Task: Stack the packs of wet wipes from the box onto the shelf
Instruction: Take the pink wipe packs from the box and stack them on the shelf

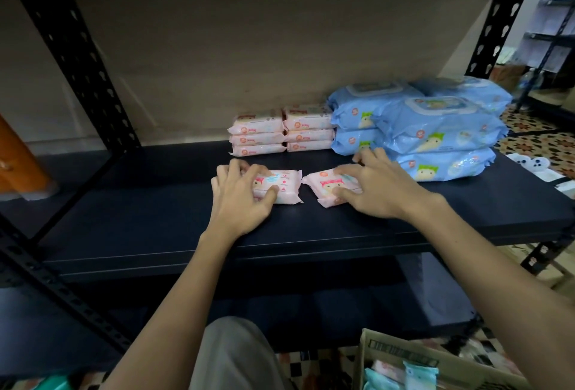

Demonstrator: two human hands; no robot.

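Fingers of my left hand (239,190) curl over a small pink pack (277,185), thumb at its near edge and fingertips over its far edge; those of my right hand (370,184) grip a second pink pack (323,189) the same way. Head view, the only one: both packs lie flat on the dark shelf board (155,212), their inner corners nearly touching.

Taking the pink stack (283,131) at the back of the board as landmark: it stands in two columns of three packs each, and my two packs sit just in front of it, apart from it. To its right, touching it, is a pile of large blue packs (435,128), several high; my right fingertips reach close to the lowest blue pack.

Progress, as I judge it: a good part of the stock is already shelved, and the two packs in hand are on the board, possibly starting a new front row. Well below and to the right of the stack, the cardboard box (404,358) shows a few more packs inside, so some remain to move; how many I cannot tell.
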